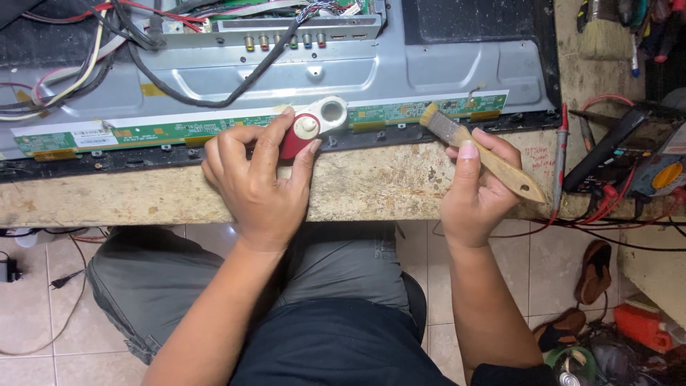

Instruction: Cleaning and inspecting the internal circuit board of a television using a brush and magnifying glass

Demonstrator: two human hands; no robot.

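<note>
Opened flat-panel TV chassis (pixel 457 64) on stone bench (pixel 371 182), rear cover already off, green circuit strip (pixel 214 129) exposed. Left hand (pixel 261 179) grips red-and-white bottle (pixel 311 127) over strip; right hand (pixel 475 186) holds wooden brush (pixel 482 154), bristles at strip's edge. Cleaning looks underway, reassembly left.

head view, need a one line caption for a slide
Left hand holds a red and white bottle and right hand a wooden-handled brush over a long green circuit strip.
</note>
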